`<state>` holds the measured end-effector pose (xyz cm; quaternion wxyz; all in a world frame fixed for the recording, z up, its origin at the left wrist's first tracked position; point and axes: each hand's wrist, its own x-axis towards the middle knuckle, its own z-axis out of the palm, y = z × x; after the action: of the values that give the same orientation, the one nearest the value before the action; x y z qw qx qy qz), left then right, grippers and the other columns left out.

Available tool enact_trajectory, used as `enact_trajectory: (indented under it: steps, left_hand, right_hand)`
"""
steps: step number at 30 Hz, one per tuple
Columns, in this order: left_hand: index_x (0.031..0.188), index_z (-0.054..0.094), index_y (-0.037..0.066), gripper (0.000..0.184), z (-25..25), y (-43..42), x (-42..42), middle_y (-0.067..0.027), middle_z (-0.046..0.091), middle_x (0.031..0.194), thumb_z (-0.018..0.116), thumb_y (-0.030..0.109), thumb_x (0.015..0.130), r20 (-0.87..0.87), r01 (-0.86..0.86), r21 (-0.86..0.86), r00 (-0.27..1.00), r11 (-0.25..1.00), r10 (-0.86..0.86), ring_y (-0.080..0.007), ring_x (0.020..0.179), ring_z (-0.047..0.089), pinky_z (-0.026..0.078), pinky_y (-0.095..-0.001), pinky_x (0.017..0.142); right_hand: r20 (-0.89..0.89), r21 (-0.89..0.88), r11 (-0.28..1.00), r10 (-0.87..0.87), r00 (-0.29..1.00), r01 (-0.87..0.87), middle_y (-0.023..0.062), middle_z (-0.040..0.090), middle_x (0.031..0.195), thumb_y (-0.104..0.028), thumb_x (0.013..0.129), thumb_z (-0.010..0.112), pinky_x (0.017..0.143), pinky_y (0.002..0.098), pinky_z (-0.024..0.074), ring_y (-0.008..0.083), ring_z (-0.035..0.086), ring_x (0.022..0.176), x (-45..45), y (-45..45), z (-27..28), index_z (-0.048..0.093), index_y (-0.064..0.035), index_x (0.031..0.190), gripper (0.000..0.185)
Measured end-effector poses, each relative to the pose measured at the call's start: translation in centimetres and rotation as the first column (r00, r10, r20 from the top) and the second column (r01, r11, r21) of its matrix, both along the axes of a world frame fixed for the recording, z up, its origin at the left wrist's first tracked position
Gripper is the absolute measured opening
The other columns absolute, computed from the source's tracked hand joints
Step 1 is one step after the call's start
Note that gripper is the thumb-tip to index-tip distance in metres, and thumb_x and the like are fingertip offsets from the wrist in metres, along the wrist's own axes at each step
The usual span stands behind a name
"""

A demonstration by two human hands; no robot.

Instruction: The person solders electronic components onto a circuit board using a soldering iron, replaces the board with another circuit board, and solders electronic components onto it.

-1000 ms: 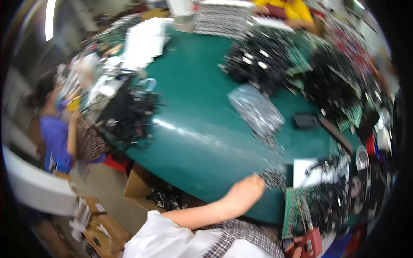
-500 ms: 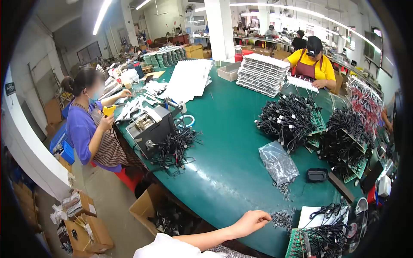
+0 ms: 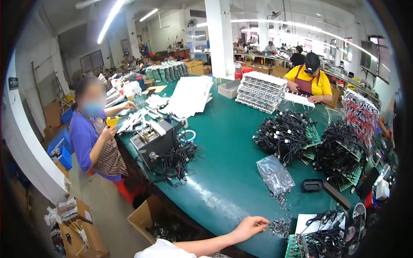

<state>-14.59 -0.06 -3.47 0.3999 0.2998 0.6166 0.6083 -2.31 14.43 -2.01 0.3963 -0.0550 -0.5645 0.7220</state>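
Observation:
My left hand (image 3: 250,228) reaches in from the bottom, over the front edge of the green table. Its fingers are drawn together in a pinch beside a small heap of tiny black parts (image 3: 279,228); whether anything sits between the fingertips is too small to make out. To the right of the heap are a white sheet (image 3: 303,224), a green circuit board (image 3: 293,246) and a bundle of black cables (image 3: 325,238). Above it, a clear plastic bag (image 3: 275,174) spills more of the same black parts. My right hand is out of view.
A black tray (image 3: 312,185) and a dark bar (image 3: 337,195) lie at right. Cable piles (image 3: 284,133) with circuit boards stand farther back. A black machine (image 3: 155,144) is at left beside a person in purple (image 3: 84,133); a person in yellow (image 3: 320,84) works across the table.
The view has shifted slightly. My left hand stays by the heap of black parts. The person in purple has turned their head toward the camera.

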Motion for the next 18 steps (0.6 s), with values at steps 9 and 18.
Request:
enact_trajectory:
  steps: [9, 18]
  left_hand:
    - [0.098, 0.058, -0.003, 0.017, -0.3, 0.0, 0.3, -0.0066, 0.062, 0.085, 0.055, 0.003, 0.082, -0.039, -0.038, 0.062, 0.998, 0.997, 0.04, -0.0095, 0.08, 0.057, 0.047, -0.0243, 0.075]
    - [0.101, 0.057, -0.003, 0.02, 0.6, -0.4, 0.2, -0.007, 0.062, 0.087, 0.055, 0.004, 0.082, -0.002, -0.032, 0.08, 0.999, 0.996, 0.032, -0.0099, 0.076, 0.057, 0.047, -0.0243, 0.071]
  right_hand:
    - [0.09, -0.011, 0.989, 0.145, 0.985, -0.145, 0.0136, 0.054, 0.091, -0.027, 0.078, 0.064, 0.048, 0.026, 0.0423, 0.0168, 0.053, 0.058, 0.2, -1.0, 0.0, 0.043, 0.0034, 0.11, 0.049]
    - [0.137, -0.031, 0.98, 0.199, 0.97, -0.197, 0.0137, 0.054, 0.091, -0.027, 0.078, 0.063, 0.048, 0.026, 0.0423, 0.0168, 0.053, 0.058, -0.2, -1.8, -0.3, 0.043, 0.0033, 0.11, 0.048]
